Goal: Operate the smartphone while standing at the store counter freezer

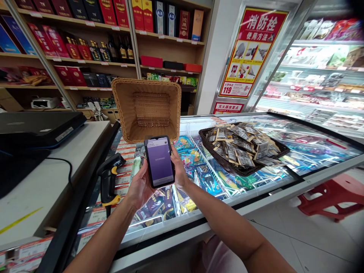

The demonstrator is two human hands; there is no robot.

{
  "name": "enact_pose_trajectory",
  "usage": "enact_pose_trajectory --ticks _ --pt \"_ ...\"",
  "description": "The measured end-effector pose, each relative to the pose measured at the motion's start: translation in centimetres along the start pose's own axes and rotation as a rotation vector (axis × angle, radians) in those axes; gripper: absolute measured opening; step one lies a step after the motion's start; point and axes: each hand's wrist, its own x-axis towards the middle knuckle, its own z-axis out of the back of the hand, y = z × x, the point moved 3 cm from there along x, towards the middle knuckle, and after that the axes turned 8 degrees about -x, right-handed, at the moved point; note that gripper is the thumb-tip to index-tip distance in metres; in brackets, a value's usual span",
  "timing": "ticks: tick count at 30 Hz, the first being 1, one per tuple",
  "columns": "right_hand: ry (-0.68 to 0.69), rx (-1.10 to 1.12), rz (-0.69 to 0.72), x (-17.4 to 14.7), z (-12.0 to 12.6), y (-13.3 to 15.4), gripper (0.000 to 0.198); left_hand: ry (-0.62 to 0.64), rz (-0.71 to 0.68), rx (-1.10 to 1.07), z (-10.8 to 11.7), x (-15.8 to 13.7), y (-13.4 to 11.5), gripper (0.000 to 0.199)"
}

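Observation:
A smartphone (160,162) with a purple screen is held upright over the glass top of a chest freezer. Its left edge and lower back rest in my left hand (140,187), with the fingers behind it mostly hidden. My right hand (178,170) grips the phone's right edge. Just behind the phone, a tan wicker basket (150,110) stands tipped so its hollow inside faces me. To the left of my left hand lies a black and yellow barcode scanner (109,182) on a strip of price labels.
On the freezer (241,208) to the right sits a dark wicker basket (212,146) heaped with small packets (241,136). A counter (93,136) with a black device (40,127) stands at left. A red stool (332,197) is at lower right. Stocked shelves (170,36) line the back.

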Motion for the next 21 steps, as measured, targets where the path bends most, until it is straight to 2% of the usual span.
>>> enact_pose_trajectory --ticks 4,9,13,17,21 --pt "0.003 -0.007 0.014 0.0 -0.1 0.3 0.058 0.051 0.001 -0.005 0.4 0.3 0.0 0.052" --pt "-0.018 -0.054 -0.062 0.4 0.7 0.3 0.051 0.051 0.014 0.017 0.7 0.6 0.3 0.05" --pt "-0.141 -0.206 -0.04 1.2 2.0 0.7 0.039 0.022 0.066 0.06 0.7 0.7 1.0 0.046" --pt "-0.213 -0.306 -0.018 1.6 2.6 0.9 0.043 0.035 0.094 0.11 0.7 0.8 1.4 0.046" --pt "-0.278 -0.365 -0.09 1.7 3.0 0.7 0.055 0.06 0.086 0.138 0.9 0.8 1.5 0.049"
